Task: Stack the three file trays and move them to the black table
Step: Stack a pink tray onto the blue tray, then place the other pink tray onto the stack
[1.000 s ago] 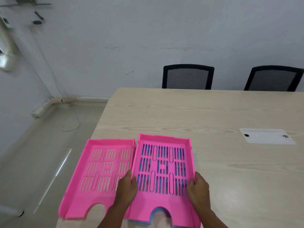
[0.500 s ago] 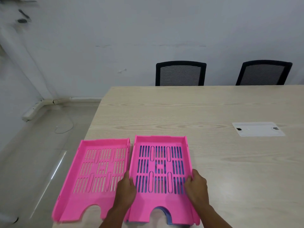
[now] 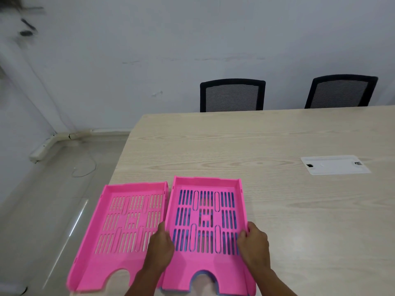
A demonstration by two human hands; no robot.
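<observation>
Two pink file trays lie side by side at the near left corner of a light wooden table (image 3: 267, 137). The right pink tray (image 3: 206, 221) sits nested on a blue tray (image 3: 213, 290), which shows only through the slots and at the front edge. My left hand (image 3: 160, 247) grips this tray's left wall and my right hand (image 3: 254, 244) grips its right wall. The left pink tray (image 3: 126, 227) lies alone beside it, partly overhanging the table's left edge.
A white cable cover plate (image 3: 334, 164) is set in the tabletop at the right. Two black mesh chairs (image 3: 232, 95) (image 3: 341, 91) stand behind the table against a white wall. Bare floor with a cable lies to the left. No black table is in view.
The view shifted slightly; both hands stay on the right tray's sides, and it has settled flat onto the blue tray, squared up next to the left pink tray.
</observation>
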